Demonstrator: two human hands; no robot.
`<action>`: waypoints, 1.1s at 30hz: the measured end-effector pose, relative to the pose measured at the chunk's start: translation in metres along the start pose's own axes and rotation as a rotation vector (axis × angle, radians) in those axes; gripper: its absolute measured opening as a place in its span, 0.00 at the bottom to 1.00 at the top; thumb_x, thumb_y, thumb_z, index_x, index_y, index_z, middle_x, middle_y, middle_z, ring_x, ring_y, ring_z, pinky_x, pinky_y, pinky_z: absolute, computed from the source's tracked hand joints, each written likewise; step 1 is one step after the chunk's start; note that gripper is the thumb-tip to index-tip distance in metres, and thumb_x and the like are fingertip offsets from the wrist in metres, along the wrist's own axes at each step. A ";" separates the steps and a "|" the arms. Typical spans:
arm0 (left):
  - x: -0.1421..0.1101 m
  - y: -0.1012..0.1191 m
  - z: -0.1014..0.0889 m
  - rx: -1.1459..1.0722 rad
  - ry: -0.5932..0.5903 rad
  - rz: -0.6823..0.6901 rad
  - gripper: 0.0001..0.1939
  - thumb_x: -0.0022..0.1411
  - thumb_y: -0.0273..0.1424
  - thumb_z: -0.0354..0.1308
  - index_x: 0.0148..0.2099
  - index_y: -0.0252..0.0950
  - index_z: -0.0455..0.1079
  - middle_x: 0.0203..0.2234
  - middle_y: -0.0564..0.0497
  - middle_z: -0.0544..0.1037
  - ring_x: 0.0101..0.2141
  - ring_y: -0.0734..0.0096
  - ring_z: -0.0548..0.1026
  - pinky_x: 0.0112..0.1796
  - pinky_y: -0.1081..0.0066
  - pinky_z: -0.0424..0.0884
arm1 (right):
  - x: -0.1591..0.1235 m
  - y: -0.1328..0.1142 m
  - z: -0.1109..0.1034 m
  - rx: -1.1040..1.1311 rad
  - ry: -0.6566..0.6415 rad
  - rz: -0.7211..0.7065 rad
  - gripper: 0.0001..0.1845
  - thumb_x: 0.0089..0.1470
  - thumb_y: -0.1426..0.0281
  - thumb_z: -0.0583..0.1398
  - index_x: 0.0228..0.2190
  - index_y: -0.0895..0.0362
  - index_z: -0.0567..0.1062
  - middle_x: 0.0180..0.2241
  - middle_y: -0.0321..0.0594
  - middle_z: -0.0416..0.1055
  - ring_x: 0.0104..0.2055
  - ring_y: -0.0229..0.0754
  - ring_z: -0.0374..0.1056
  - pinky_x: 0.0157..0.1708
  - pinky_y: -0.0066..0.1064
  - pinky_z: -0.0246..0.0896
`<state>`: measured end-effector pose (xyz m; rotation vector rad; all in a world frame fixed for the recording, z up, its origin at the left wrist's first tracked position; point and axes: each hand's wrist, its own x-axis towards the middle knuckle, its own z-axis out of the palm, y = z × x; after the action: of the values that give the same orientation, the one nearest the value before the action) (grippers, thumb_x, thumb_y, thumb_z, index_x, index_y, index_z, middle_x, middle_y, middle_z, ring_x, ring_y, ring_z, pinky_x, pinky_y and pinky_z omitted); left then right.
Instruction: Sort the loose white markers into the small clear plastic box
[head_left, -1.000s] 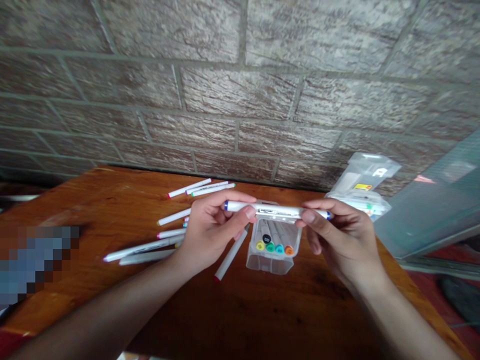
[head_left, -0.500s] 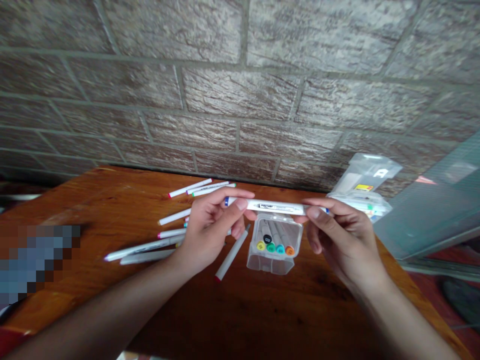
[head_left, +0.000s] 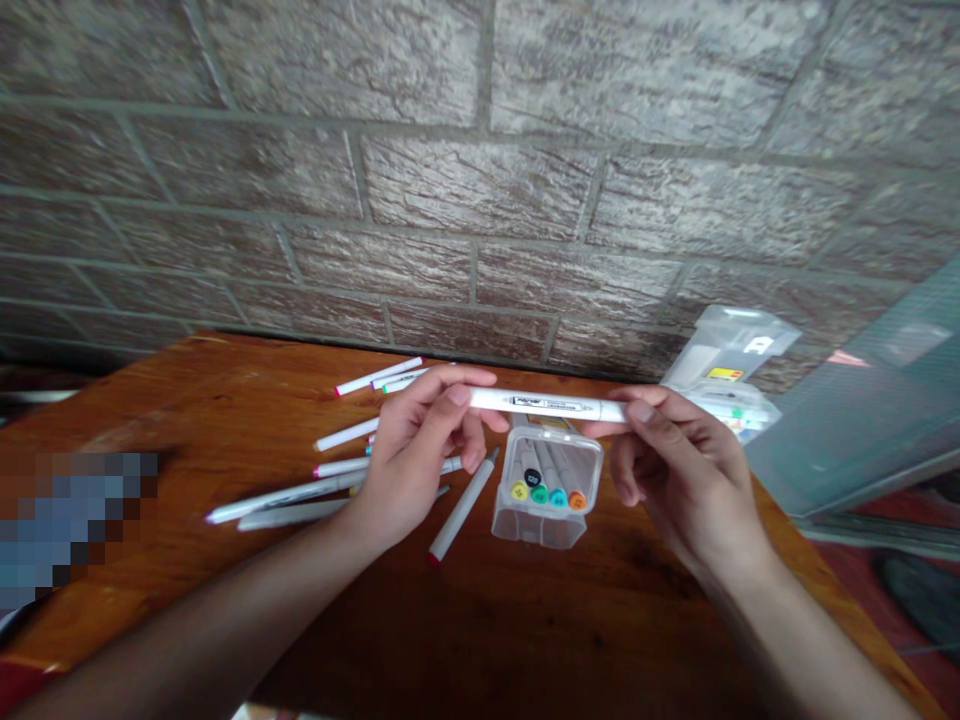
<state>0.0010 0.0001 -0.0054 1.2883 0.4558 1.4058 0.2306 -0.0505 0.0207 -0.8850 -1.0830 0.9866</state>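
White marker [head_left: 547,403] nearly level above desk [head_left: 525,625], over clear case [head_left: 540,530], toward back edge. Left hand [head_left: 411,460] pinches one end, right hand [head_left: 694,460] the other. Fingertip grip only: one side slipping could drop it among loose pens [head_left: 349,433].

The hands [head_left: 412,460] are bare, and the slim forearms [head_left: 277,590] (as far as they show) likewise uncovered.

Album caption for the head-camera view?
Left hand and right hand hold one white marker above a wooden table, clear marker case nearby.
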 end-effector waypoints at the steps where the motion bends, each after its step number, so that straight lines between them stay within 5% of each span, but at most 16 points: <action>1: 0.000 0.001 0.000 0.005 0.003 0.002 0.11 0.75 0.37 0.63 0.51 0.38 0.81 0.33 0.47 0.85 0.20 0.78 0.71 0.23 0.75 0.68 | 0.000 0.000 0.000 0.000 -0.001 -0.001 0.11 0.58 0.60 0.73 0.37 0.54 0.84 0.33 0.44 0.88 0.13 0.34 0.64 0.12 0.25 0.53; 8: 0.001 0.005 0.002 -0.025 0.032 -0.015 0.09 0.71 0.37 0.66 0.47 0.38 0.83 0.22 0.56 0.71 0.20 0.78 0.67 0.23 0.76 0.66 | 0.000 0.001 -0.002 -0.031 0.006 -0.048 0.11 0.58 0.60 0.73 0.39 0.53 0.88 0.33 0.44 0.87 0.13 0.33 0.63 0.12 0.26 0.53; 33: 0.003 0.004 0.002 -0.100 0.022 -0.005 0.11 0.73 0.35 0.62 0.49 0.36 0.83 0.23 0.53 0.74 0.20 0.77 0.67 0.21 0.75 0.66 | 0.002 -0.003 -0.001 -0.026 0.001 -0.020 0.12 0.61 0.60 0.68 0.40 0.54 0.87 0.33 0.46 0.88 0.13 0.34 0.63 0.12 0.26 0.52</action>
<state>0.0016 0.0006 0.0001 1.1912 0.3978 1.4218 0.2323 -0.0499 0.0237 -0.8945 -1.1043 0.9574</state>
